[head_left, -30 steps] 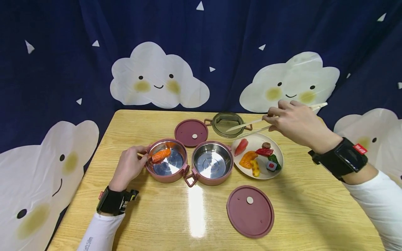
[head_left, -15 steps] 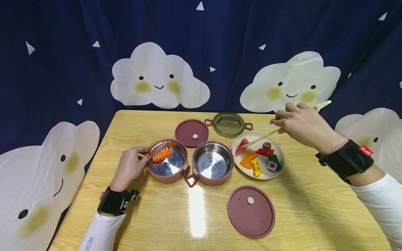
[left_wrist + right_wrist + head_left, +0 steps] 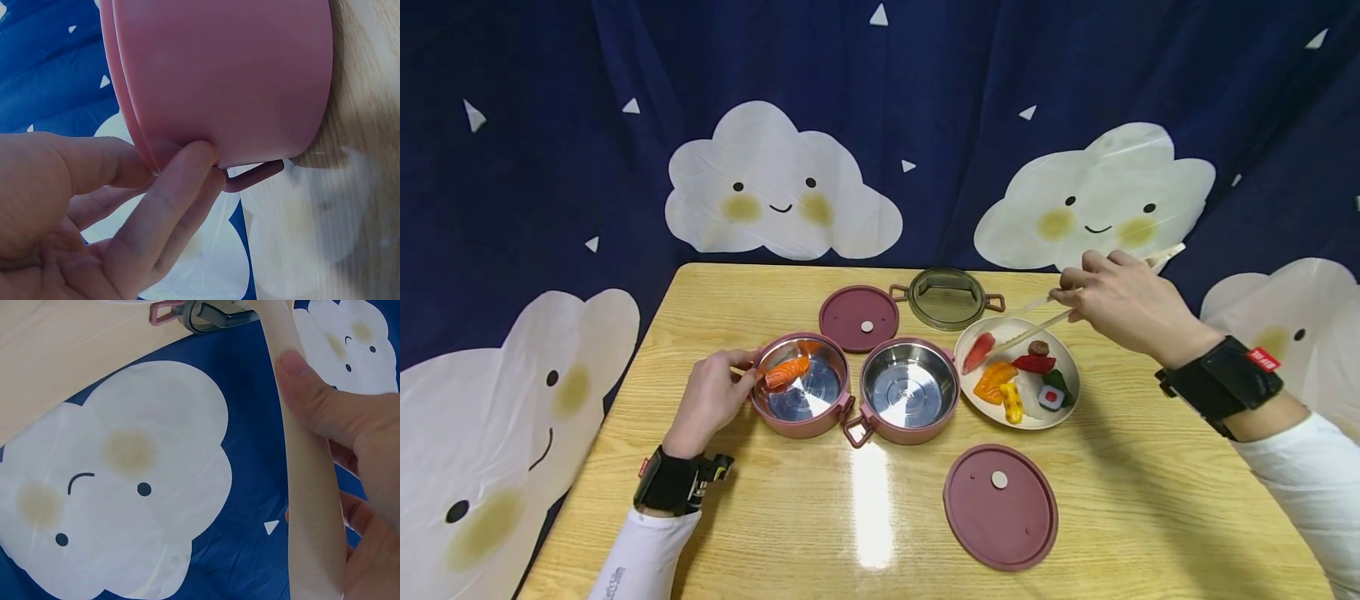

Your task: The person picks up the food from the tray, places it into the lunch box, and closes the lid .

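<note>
My left hand (image 3: 709, 400) pinches the left pink pot (image 3: 801, 427) at its left side, by the handle. In the left wrist view, fingertips (image 3: 199, 153) press against the pot's outer wall. An orange salmon-like piece (image 3: 787, 372) lies inside that pot. High over the plate's right side, my right hand (image 3: 1123, 300) grips a pair of light chopsticks (image 3: 1033, 332); one fills the right of the right wrist view. Their tips reach down to a red toy food slice (image 3: 978, 352) on the cream plate (image 3: 955, 367). Whether they squeeze it cannot be told.
A second pink pot (image 3: 910, 434) with a steel interior stands between the first pot and the plate. Two maroon lids (image 3: 859, 308) and a glass lid (image 3: 946, 298) lie around. Orange, yellow, red and green toy foods (image 3: 996, 382) share the plate. A curtain hangs behind the table.
My right hand has shifted slightly right, and the chopstick tips have gone from near the glass lid down to the red slice. The left hand stays on the pot.
</note>
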Action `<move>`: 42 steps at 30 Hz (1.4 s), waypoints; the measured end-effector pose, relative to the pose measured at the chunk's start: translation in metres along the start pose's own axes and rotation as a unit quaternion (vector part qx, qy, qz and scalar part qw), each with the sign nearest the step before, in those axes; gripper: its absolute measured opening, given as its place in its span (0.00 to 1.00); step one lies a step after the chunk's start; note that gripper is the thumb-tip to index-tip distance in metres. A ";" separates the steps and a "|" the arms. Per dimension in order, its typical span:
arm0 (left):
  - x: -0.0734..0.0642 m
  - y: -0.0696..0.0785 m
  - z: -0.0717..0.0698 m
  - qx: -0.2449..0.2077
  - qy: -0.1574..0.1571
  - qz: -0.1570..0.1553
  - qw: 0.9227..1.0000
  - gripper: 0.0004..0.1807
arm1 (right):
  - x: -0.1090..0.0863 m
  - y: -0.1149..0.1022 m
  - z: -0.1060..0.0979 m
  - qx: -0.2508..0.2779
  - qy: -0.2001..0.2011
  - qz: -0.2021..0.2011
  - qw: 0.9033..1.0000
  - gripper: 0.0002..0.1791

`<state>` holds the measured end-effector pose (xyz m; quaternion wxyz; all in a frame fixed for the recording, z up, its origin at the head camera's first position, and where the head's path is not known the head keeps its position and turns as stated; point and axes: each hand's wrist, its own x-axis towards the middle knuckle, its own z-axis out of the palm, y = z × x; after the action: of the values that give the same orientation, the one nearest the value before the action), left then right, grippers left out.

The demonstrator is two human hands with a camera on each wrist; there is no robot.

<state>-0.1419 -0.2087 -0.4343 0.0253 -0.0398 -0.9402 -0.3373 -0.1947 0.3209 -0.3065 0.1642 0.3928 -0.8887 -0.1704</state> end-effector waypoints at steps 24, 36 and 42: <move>-0.001 0.000 0.000 0.000 0.001 0.002 1.000 0.15 | 0.011 -0.004 0.015 -0.027 0.011 -0.035 0.999 0.16; 0.000 -0.001 0.000 0.001 -0.001 0.005 1.000 0.16 | 0.016 -0.009 0.020 -0.038 -0.011 -0.038 0.998 0.17; 0.001 -0.001 0.000 0.001 0.000 0.000 1.000 0.16 | 0.015 -0.010 0.023 -0.053 -0.014 -0.038 0.998 0.15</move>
<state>-0.1428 -0.2090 -0.4346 0.0251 -0.0400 -0.9404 -0.3368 -0.2074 0.3073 -0.3285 0.1660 0.4148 -0.8650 -0.2284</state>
